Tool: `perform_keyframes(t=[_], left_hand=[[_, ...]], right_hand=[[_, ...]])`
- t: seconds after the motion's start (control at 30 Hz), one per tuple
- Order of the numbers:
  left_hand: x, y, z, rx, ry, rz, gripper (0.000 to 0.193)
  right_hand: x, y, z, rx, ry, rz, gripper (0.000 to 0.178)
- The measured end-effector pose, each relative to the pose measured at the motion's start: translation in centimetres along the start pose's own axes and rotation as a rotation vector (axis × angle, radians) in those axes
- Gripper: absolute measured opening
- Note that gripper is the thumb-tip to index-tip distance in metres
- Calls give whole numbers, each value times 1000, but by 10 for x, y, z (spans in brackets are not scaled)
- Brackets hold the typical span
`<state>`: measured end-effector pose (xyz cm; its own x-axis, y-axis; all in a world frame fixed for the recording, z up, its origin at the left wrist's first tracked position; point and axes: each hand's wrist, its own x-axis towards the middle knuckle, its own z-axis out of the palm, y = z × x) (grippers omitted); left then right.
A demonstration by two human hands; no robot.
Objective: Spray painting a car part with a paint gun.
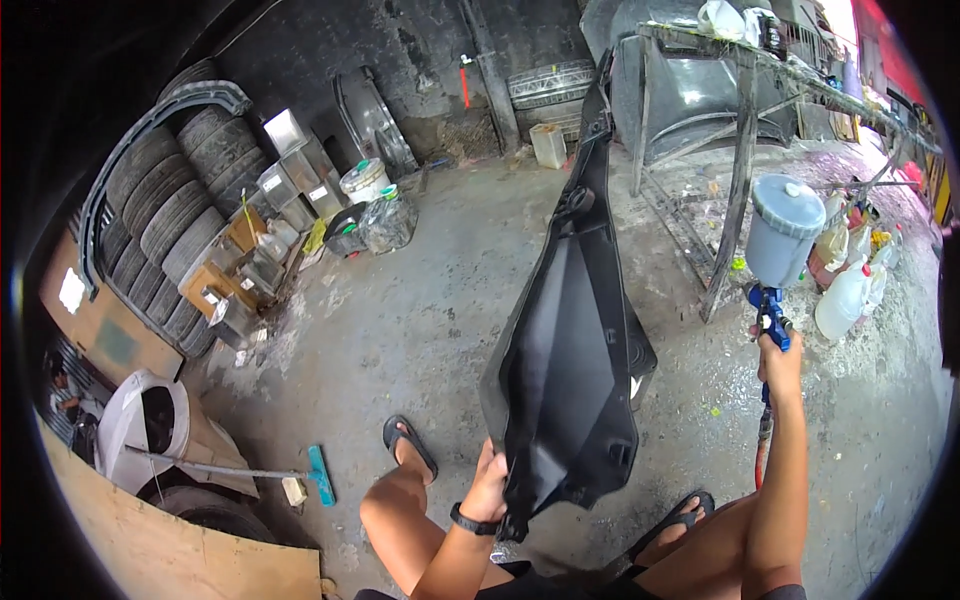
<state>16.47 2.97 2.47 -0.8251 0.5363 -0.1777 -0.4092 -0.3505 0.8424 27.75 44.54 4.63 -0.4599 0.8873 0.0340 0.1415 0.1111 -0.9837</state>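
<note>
Left hand [487, 488] pinches the near left edge of a long, angular, matte black panel [565, 340], held up in ctr of scene w/ its narrow tip pointing far. Right hand [781, 362], at right, is wrapped round the grip of a blue metal spray gun [771, 316] w/ a big round greyish-white cup [785, 235] on top. Far left, stacked black rubber tyres [178, 212] & boxy silver tins [276, 184]; near left, teal-headed broom [321, 476]; right, past gun, whitish plastic jugs [840, 302] on grey floor [430, 310].
</note>
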Motion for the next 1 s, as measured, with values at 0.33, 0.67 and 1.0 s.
perform_keyframes(t=[0.33,0.67,1.0], left_hand=[[-24,-26,-21,-68,-216,85,86],[-36,13,30,-128,-197,86,86],[24,17,16,101,-20,-50,56]], right_hand=[[-16,-17,9,48,13,-14,17],[-12,-14,6,65,-9,12,18],[-61,-42,17,430,-270,54,15]])
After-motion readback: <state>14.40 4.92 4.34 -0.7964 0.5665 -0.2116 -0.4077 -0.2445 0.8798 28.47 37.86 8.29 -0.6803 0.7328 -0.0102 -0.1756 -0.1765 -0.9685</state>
